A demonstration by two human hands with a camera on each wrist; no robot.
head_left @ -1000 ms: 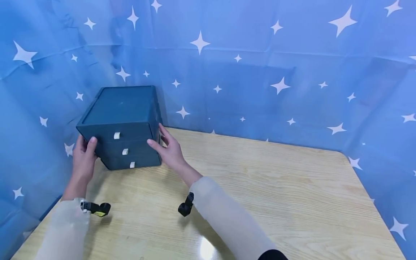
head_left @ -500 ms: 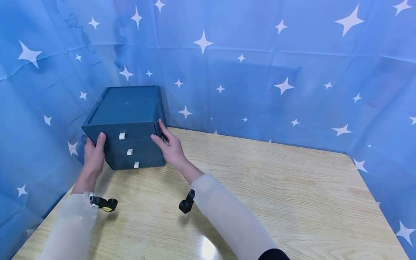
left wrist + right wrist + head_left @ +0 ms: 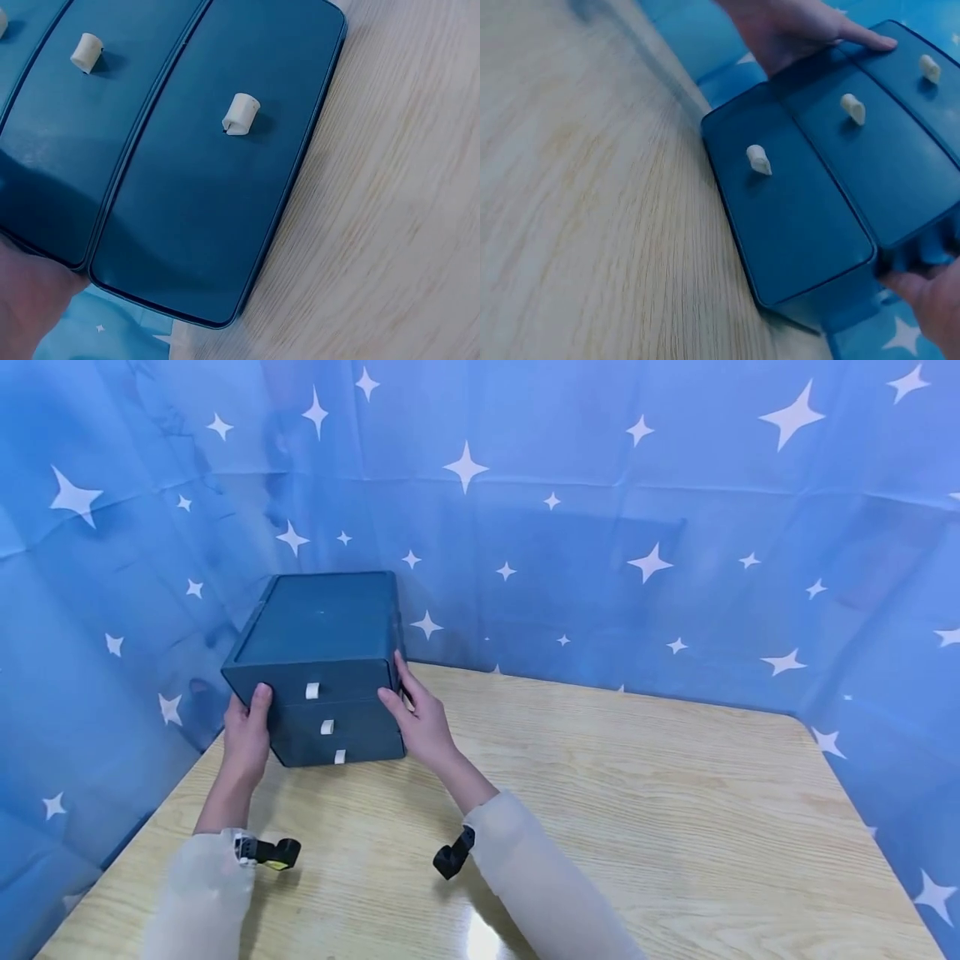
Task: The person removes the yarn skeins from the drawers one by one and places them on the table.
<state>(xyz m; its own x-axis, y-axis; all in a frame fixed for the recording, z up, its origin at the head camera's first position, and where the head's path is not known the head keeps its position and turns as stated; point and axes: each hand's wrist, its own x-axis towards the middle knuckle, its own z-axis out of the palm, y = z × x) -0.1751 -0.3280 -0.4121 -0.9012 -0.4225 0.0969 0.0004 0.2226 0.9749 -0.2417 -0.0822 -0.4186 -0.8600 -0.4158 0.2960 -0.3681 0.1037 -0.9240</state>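
Blue drawer box (image 3: pixel 322 668) is at 9 o'clock in the head view; left hand (image 3: pixel 246 739) grips its 8 o'clock side and right hand (image 3: pixel 426 720) its 4 o'clock side, thumbs to the front; I cannot tell if it is lifted off the table (image 3: pixel 637 810); if one hand slips, the box could tip; if its front dips, drawers could slide out.

- I see a pale wood-grain bench (image 3: pixel 637 793), its far right corner rounded.
- Near its far left corner I have a dark blue three-drawer unit (image 3: pixel 322 647) standing on it, fronts (image 3: pixel 352 681) turned away from the far edge.
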